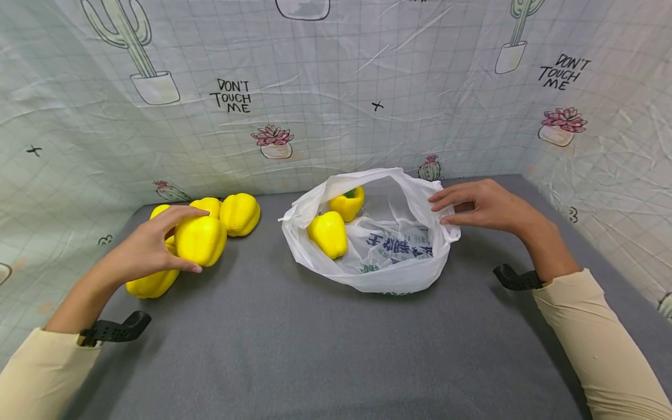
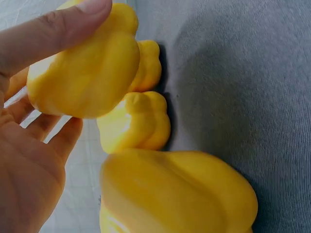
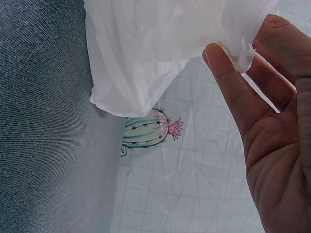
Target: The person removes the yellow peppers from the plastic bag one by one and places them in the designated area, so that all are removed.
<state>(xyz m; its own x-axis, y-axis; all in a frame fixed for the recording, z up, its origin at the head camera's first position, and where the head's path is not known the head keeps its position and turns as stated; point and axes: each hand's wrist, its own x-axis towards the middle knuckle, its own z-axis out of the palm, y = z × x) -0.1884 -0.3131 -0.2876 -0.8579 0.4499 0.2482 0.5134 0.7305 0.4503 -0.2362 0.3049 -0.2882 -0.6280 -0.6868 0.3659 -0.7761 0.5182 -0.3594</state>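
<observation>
My left hand [image 1: 139,249] grips a yellow bell pepper [image 1: 200,240] at the left of the table, thumb on one side and fingers on the other. In the left wrist view this pepper [image 2: 87,73] appears raised above the others. Several more yellow bell peppers [image 1: 240,214] lie beside and behind it, partly hidden by the hand. A white plastic bag [image 1: 380,283] sits with its mouth spread wide. Inside it are two peppers, one nearer [image 1: 328,234] and one farther back [image 1: 349,205]. At the bag's right rim, my right hand [image 1: 493,204] pinches the thin plastic [image 3: 160,43].
The dark grey tabletop [image 1: 294,350] reaches toward me in front of the bag. A pale curtain [image 1: 341,87] printed with cacti and lettering hangs behind the table and along both sides. A black wrist strap [image 1: 118,328] sits on the left arm, another [image 1: 517,279] on the right.
</observation>
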